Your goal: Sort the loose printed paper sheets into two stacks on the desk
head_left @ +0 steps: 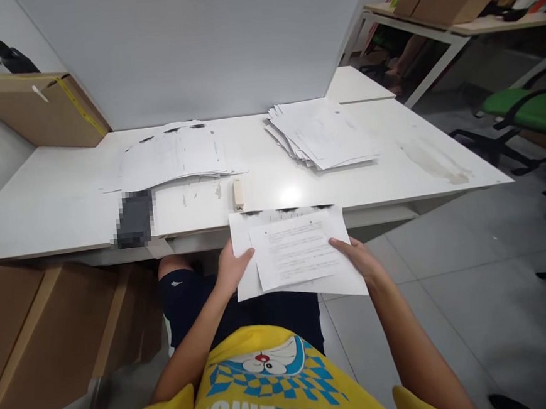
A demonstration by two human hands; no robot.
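Between my two hands, above my lap at the desk's front edge, are paper sheets: a smaller printed sheet point(300, 249) lies tilted on a larger white sheet point(248, 282) with dark smudges along its top edge. My left hand point(233, 267) grips the left side, thumb on top and fingers hidden beneath. On the right side, my right hand point(360, 257) pinches the sheets the same way. Just beyond the papers a small cream stapler point(238, 194) stands on the desk.
On the white desk point(198, 213) lie a left paper stack point(169, 153), a right paper stack point(324, 131) and a blurred-out dark object point(135, 218). A cardboard box point(43, 109) leans at the back left by a grey partition point(204, 46). More boxes point(50, 323) stand below left; a green chair point(525, 109) is at right.
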